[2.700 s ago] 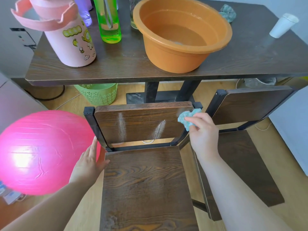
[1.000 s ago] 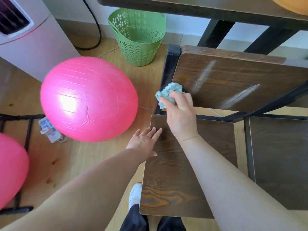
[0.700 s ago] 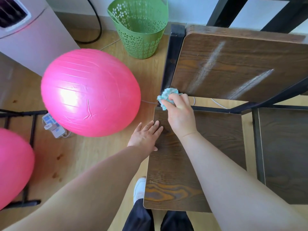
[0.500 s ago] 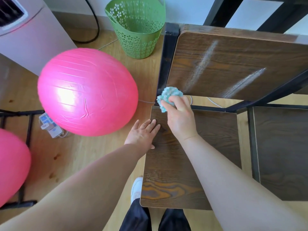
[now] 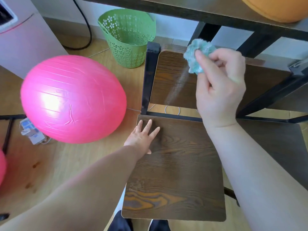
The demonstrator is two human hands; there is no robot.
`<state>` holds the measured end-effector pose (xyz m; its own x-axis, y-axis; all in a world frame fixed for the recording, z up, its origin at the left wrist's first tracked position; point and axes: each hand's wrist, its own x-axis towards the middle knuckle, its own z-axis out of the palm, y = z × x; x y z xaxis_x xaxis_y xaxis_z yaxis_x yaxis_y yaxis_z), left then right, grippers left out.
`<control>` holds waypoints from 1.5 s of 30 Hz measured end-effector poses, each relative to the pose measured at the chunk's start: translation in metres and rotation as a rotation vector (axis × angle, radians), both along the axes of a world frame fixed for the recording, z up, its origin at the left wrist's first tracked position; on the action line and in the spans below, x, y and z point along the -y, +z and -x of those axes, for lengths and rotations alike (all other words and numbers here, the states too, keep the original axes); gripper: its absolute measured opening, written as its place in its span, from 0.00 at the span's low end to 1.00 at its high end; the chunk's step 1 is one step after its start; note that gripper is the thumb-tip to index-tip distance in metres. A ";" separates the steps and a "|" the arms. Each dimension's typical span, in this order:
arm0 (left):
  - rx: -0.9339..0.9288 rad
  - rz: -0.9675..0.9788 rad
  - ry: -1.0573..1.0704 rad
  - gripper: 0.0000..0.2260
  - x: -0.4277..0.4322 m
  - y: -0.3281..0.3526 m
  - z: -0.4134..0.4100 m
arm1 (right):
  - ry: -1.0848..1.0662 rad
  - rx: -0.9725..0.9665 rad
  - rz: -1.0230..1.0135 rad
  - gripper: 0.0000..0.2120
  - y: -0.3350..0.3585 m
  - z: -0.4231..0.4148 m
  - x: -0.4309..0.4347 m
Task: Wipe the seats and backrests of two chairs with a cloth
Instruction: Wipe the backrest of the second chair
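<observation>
Right hand pinches cloth, upper right, before backrest; seat lies below, left hand flat on it.

Bright, soft daylight fills the scene. A white glare patch sits on the pink ball at 9 o'clock, and a pale sheen streaks the backrest near 12. The left hand throws a faint shadow toward 3 o'clock on the seat, so light comes from about 9. The right hand and cloth at 1 o'clock are motion-blurred. The seat grain is sharp. The table edge bows at 12, and the forearms swell toward 6.
</observation>
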<state>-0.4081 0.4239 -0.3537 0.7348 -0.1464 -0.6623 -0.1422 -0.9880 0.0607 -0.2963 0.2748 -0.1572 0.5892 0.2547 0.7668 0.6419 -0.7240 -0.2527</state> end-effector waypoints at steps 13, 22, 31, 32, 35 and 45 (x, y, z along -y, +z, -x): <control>-0.048 -0.036 -0.007 0.44 0.001 -0.017 0.000 | 0.082 -0.093 0.217 0.11 -0.082 0.003 0.002; -0.070 -0.039 0.024 0.44 0.005 -0.018 0.000 | 0.097 -0.240 0.274 0.12 -0.133 0.024 -0.002; -0.054 -0.059 0.001 0.43 0.007 -0.013 0.004 | 0.109 -0.433 0.353 0.17 -0.155 0.040 0.010; -0.054 -0.061 -0.001 0.42 0.007 -0.013 0.004 | 0.096 -0.456 0.359 0.19 -0.156 0.043 0.016; -0.045 -0.062 -0.007 0.42 0.005 -0.015 0.005 | 0.091 -0.431 0.360 0.17 -0.146 0.047 0.027; -0.072 -0.087 0.031 0.47 0.014 -0.008 -0.002 | 0.040 -0.053 0.046 0.16 -0.023 0.007 0.052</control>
